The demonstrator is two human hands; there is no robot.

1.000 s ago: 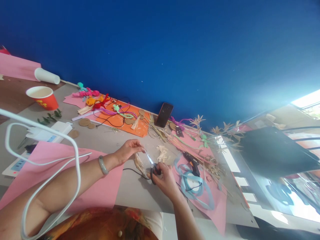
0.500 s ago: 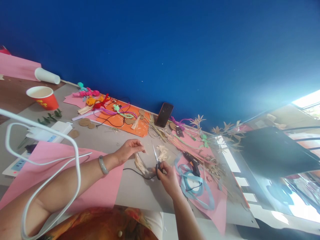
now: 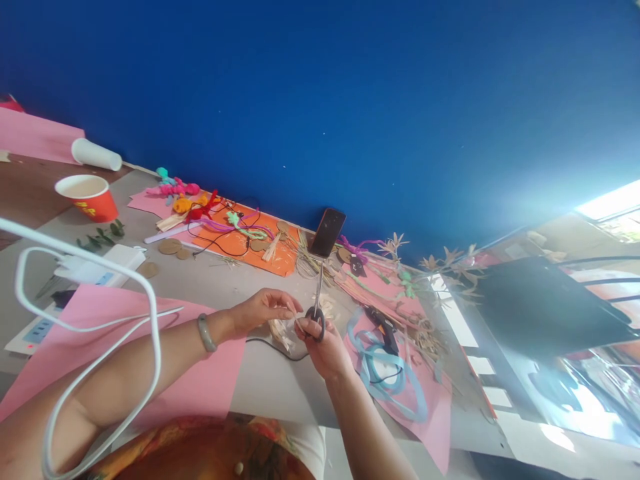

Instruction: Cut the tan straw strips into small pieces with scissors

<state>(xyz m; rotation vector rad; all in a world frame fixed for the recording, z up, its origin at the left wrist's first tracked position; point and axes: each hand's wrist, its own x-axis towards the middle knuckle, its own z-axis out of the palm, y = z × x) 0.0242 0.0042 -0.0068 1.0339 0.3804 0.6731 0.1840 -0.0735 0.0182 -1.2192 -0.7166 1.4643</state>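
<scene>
Black-handled scissors (image 3: pixel 316 313) are in my right hand (image 3: pixel 323 343), their blades pointing up and away toward the phone. My left hand (image 3: pixel 267 310) is closed, its fingertips pinching a small pale piece close to the right hand's fingers. Dry, pale husk-like strips (image 3: pixel 281 333) lie on the grey table just below the hands, partly covered by them. More pale pieces (image 3: pixel 329 307) sit behind the scissors.
A dark phone (image 3: pixel 327 233) leans near the blue wall. Blue ribbon (image 3: pixel 385 373) and a black glue gun (image 3: pixel 387 328) lie right. A red cup (image 3: pixel 89 199) stands left. White cable (image 3: pixel 156 333) crosses the left foreground; pink paper (image 3: pixel 200 373) lies beneath my left arm.
My right hand has turned and moved closer to my left, swinging the scissor blades more upright. My left hand has shifted slightly right and down, and its fingertips now meet near the right hand.
</scene>
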